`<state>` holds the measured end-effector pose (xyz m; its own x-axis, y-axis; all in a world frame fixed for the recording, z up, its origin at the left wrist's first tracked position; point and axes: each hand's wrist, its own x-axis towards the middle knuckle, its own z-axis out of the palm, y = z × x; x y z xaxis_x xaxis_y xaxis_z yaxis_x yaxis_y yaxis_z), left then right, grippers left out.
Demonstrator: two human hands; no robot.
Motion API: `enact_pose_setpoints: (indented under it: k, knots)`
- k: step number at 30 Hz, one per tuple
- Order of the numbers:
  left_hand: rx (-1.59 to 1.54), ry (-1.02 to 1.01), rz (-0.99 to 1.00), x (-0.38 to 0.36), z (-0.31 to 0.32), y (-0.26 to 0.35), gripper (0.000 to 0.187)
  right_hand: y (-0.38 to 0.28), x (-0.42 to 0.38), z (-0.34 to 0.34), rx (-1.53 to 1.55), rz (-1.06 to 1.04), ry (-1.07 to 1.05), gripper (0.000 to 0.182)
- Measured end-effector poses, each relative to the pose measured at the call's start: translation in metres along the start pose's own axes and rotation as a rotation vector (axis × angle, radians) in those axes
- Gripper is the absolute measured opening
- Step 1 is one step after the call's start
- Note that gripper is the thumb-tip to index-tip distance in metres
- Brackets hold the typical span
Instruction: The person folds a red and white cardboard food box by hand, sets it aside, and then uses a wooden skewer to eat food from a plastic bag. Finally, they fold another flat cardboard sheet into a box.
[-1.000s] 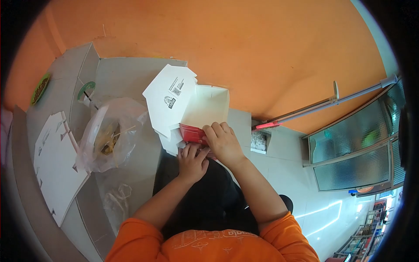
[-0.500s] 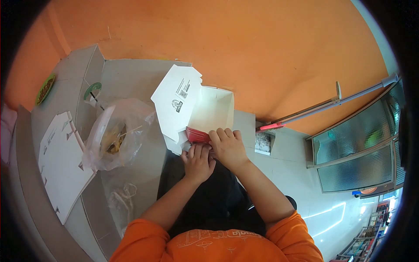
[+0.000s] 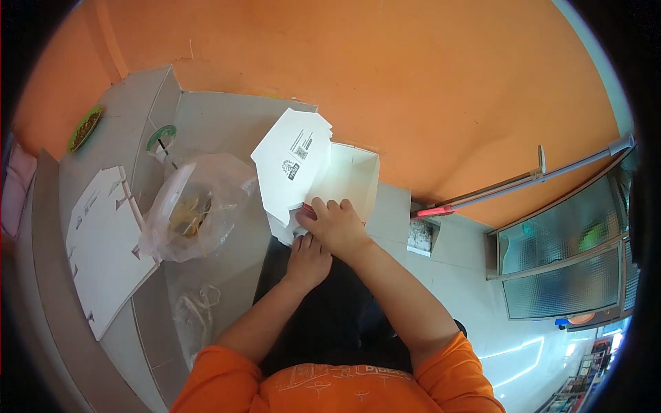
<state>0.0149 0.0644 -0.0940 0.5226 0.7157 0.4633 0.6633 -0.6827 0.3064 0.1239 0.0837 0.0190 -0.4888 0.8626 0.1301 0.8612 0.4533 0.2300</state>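
Observation:
A white cardboard box with black print and a QR code on its raised lid stands open in front of me. My right hand curls over the box's near side, fingers closed on a red panel that mostly disappears beneath them. Just below it, my left hand grips the near edge of the same box, its fingertips partly covered by the right hand. The two hands are close together, the right one reaching further into the box.
Flat white cardboard sheets lie at the left. Beside them are a clear plastic bag with sticks in it, a cup with a straw, and a green dish. A pole leans along the orange wall.
My right hand has moved left and forward over the red panel, covering most of it. My left hand stays at the near edge. The whole view has shifted slightly.

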Motion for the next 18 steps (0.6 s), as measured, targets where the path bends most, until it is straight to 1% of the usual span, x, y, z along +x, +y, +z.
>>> enact_pose_setpoints:
  k: [2, 3, 4, 6, 8, 12, 14, 15, 16, 17, 18]
  knots:
    - [0.326, -0.099, 0.011, 0.0, -0.009, 0.002, 0.038, -0.003, 0.0, -0.003, -0.003, 0.033, -0.035, 0.024]
    - [0.328, -0.102, 0.013, -0.001, -0.015, 0.002, 0.038, -0.006, 0.001, -0.003, -0.004, 0.065, -0.064, 0.022]
    - [0.34, -0.115, -0.008, 0.002, -0.024, 0.002, 0.034, -0.007, 0.003, -0.002, -0.003, 0.063, -0.058, 0.022]
    - [0.35, -0.133, -0.034, 0.001, -0.03, -0.002, 0.031, -0.01, 0.002, 0.002, -0.015, 0.083, 0.02, 0.017]
    - [0.36, 0.025, 0.031, -0.001, -0.03, -0.01, 0.025, -0.009, 0.003, 0.002, -0.022, 0.081, 0.024, 0.018]
    - [0.407, 0.065, 0.037, -0.003, -0.025, -0.015, 0.029, -0.007, 0.0, 0.007, -0.038, 0.098, 0.04, 0.019]
    - [0.414, 0.267, 0.111, -0.002, -0.019, -0.019, 0.015, -0.006, -0.002, 0.006, -0.028, 0.098, 0.056, 0.019]
    - [0.411, 0.263, 0.11, -0.002, -0.016, -0.022, 0.015, -0.006, -0.003, 0.006, -0.018, 0.097, 0.073, 0.02]
    - [0.405, 0.306, 0.139, -0.003, -0.014, -0.024, 0.015, -0.007, -0.004, 0.003, -0.013, 0.098, 0.064, 0.02]
    - [0.401, 0.352, 0.167, -0.004, -0.012, -0.026, 0.015, -0.007, -0.003, 0.0, 0.048, 0.141, -0.018, 0.024]
    - [0.398, 0.348, 0.163, -0.005, -0.01, -0.03, 0.015, -0.009, -0.002, -0.002, 0.107, 0.181, -0.098, 0.027]
